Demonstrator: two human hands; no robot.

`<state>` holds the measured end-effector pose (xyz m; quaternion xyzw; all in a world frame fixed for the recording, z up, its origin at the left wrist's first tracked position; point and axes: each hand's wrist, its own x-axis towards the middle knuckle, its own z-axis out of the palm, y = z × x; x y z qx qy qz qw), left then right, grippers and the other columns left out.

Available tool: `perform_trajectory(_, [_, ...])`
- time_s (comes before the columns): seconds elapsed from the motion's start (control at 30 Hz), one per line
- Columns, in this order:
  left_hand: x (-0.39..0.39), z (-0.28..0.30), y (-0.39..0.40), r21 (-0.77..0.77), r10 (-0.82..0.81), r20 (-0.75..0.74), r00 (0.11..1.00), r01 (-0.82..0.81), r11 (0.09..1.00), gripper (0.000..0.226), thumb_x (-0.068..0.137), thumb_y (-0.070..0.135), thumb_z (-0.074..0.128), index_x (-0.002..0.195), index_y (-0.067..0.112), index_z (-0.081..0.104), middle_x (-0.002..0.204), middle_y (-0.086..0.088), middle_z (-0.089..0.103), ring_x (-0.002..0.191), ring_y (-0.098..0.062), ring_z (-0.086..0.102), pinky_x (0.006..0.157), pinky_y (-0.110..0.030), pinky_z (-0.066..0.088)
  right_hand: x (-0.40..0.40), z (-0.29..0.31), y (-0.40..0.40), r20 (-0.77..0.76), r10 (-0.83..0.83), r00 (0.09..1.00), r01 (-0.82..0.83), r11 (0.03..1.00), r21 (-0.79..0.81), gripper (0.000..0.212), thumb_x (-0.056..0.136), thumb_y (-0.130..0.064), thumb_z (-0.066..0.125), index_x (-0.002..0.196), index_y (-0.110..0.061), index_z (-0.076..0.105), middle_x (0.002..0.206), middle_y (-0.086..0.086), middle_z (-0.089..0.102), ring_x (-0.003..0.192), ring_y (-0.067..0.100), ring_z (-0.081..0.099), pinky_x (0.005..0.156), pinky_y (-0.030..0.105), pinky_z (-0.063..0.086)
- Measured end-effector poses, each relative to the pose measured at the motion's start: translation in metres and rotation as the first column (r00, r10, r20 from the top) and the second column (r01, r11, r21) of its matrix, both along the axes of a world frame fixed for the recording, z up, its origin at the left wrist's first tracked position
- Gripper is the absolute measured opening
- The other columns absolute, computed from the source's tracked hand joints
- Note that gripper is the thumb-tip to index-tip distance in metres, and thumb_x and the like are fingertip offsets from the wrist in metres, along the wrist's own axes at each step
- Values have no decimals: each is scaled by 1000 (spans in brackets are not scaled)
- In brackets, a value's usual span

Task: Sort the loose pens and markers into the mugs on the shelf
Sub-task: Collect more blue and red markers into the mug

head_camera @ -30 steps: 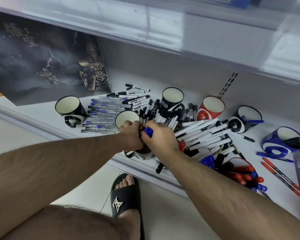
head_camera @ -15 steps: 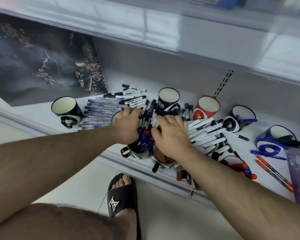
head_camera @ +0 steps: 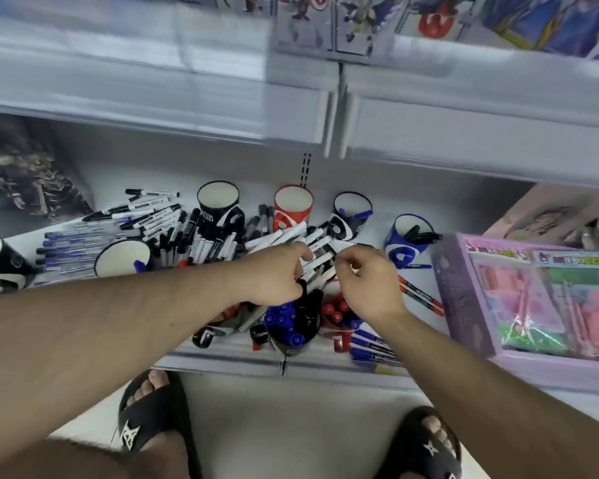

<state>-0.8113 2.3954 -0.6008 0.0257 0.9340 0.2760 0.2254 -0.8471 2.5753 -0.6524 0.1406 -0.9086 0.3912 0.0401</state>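
Note:
My left hand [head_camera: 274, 274] hovers over a pile of white markers [head_camera: 284, 236] at mid-shelf, fingertips touching them; its palm hides whether it grips anything. Beside it, my right hand [head_camera: 367, 285] pinches the end of a white marker [head_camera: 320, 262]. Below my hands stand front mugs holding blue-capped markers [head_camera: 284, 321] and red-capped markers [head_camera: 334, 311]. Behind are a black mug [head_camera: 218, 198], a red mug [head_camera: 293, 202], a black-and-blue mug [head_camera: 351, 210] and a blue mug [head_camera: 407, 233]. A cream-lined black mug [head_camera: 121, 259] sits left, by loose blue pens [head_camera: 73, 243].
A purple boxed set [head_camera: 533, 299] fills the shelf's right side. Red pens [head_camera: 421, 295] lie beside it, blue markers [head_camera: 372, 347] at the front edge. The upper shelf [head_camera: 291, 108] overhangs. My feet in black slides [head_camera: 153, 416] stand on the floor below.
Both hands left the front mugs and moved right to the white marker pile. The view shifted right, bringing the purple box into sight.

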Motion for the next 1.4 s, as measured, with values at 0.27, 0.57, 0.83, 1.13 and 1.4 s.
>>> perform_trajectory(0.27, [-28,-22,75,141,108,-22,994,-104,984,47,90,10,56,135,20,46,115,7,55,94,-9,53,64,-10,38,-79,-66,153,330,-274,903,-47,702,711,48,86,-18,53,135,-22,53,137,9,54,126,30,50,108,40,39])
perform_trajectory(0.57, [-47,-39,118,266,275,-63,960,-249,931,42,89,10,56,129,21,52,110,8,58,79,0,50,63,-7,36,-141,-116,155,472,-236,849,-174,719,673,89,90,-47,58,155,-12,8,161,12,17,147,35,20,120,49,17])
perform_trajectory(0.83, [-40,-41,102,282,408,-124,904,-362,888,34,88,8,57,117,26,56,90,17,57,73,3,52,54,-7,37,-135,-121,153,392,-119,912,-290,488,823,92,71,-79,52,143,-25,36,146,14,32,135,36,30,111,51,24])
perform_trajectory(1.13, [-18,-46,109,296,378,-119,918,-331,896,34,88,9,56,118,26,56,90,17,57,78,4,51,65,-12,37,-57,-128,145,474,157,866,-495,398,773,112,53,-91,58,139,-23,37,136,10,40,123,31,42,103,47,36])
perform_trajectory(1.4, [-8,-47,104,331,352,-142,925,-291,898,34,87,6,55,115,25,57,93,13,61,78,1,53,64,-13,38,-43,-126,137,458,216,863,-506,385,772,107,54,-84,68,139,-26,39,128,5,45,116,27,47,97,45,46])
